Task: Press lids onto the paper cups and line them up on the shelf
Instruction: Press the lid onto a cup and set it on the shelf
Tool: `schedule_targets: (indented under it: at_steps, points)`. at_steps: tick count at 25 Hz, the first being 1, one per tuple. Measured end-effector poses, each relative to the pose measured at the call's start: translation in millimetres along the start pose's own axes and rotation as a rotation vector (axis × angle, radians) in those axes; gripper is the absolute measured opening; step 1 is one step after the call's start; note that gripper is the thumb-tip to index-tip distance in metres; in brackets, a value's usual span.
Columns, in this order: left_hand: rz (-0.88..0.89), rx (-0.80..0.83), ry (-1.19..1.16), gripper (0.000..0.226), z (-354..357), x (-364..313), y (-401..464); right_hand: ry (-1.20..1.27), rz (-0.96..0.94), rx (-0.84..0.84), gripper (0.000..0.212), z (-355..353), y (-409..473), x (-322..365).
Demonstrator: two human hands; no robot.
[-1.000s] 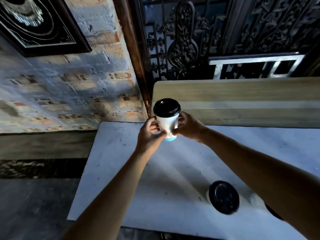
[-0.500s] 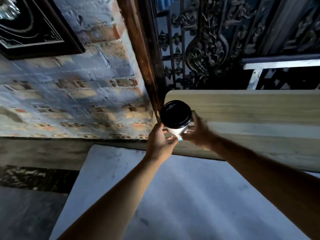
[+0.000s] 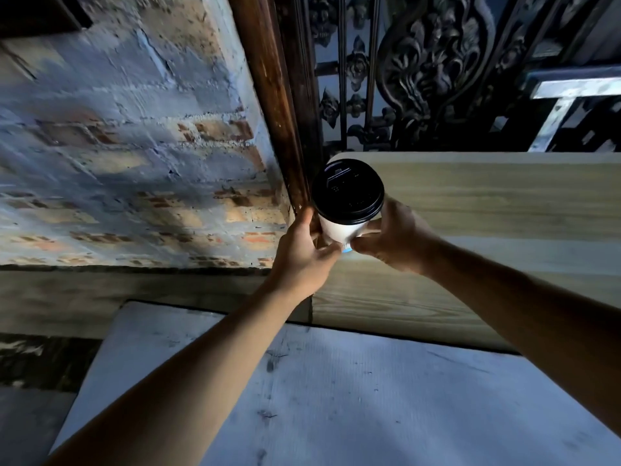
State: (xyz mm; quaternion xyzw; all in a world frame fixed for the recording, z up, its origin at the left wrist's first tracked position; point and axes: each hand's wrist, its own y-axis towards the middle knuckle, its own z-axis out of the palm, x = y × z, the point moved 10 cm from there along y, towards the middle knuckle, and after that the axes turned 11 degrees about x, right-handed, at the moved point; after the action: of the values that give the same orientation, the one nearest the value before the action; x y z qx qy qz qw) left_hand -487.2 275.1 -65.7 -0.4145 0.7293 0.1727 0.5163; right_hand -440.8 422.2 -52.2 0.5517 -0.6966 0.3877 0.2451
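The paper cup (image 3: 337, 230) is held up in the air by both hands, at the left end of the wooden shelf (image 3: 504, 196), w/ its black lid (image 3: 347, 189) already seated on the rim – if it stands on the board yet or is only just above it, I cannot tell, because the base is hidden by the fingers. The left hand (image 3: 302, 260) pinches the lower wall from the left side, the right hand (image 3: 391, 238) from the right, and the thumbs nearly meet under the cup near a small blue mark. Such a cup is probably very light and its wall is thin and soft, so a strong squeeze in the middle would dent it and maybe pop the lid; the stiffer places to hold are the rolled rim under the lid and the bottom ring. The plastic lid looks smooth, a bit slippery. What is inside – nothing or some liquid – is not visible, the lid covers it. The white table (image 3: 369, 398) below shows no other cups in this view.
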Motion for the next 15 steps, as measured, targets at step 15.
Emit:
schedule_targets:
  at_steps: [15]
  points:
    - [-0.039,0.086,-0.103,0.071,6,13,-7,0.032,0.049,0.016,0.090,18,1,-19]
